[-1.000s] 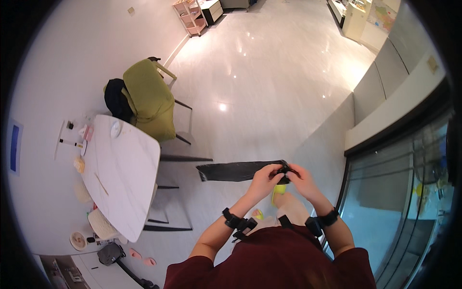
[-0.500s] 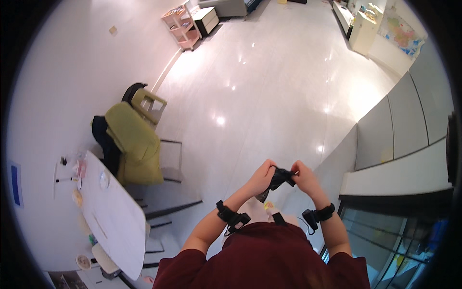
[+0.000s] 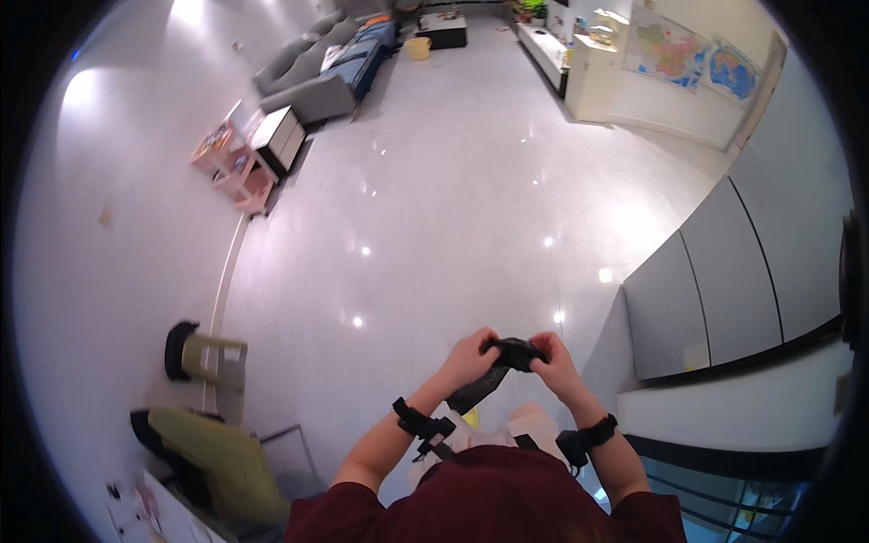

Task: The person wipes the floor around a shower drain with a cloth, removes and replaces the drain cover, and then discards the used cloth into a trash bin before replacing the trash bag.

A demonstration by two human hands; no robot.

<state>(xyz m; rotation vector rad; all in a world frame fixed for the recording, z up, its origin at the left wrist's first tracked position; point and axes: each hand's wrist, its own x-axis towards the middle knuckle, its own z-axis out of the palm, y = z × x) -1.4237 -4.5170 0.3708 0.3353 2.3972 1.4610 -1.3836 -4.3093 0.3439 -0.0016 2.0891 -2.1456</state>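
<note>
Black bag (image 3: 496, 373) pinched at its bunched top by left hand (image 3: 468, 358) and right hand (image 3: 554, 362), two coloured wall maps (image 3: 697, 56) on far wall, yellow bucket (image 3: 417, 47) beside grey sofa (image 3: 317, 68)

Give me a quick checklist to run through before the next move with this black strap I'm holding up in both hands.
1. Left hand on the black strap: ok, the fingers are closed on its bunched top end.
2. Right hand on the strap: ok, it pinches the same bunch from the other side.
3. Strap tail free: ok, it hangs down toward the left wrist, touching no furniture.
4. Floor ahead: ok, bare glossy tiles in front of the hands.
5. Wrist bands seated: ok, one on each forearm.
6. Strap buckle or fastening: cannot tell, hidden inside the fingers.
</note>
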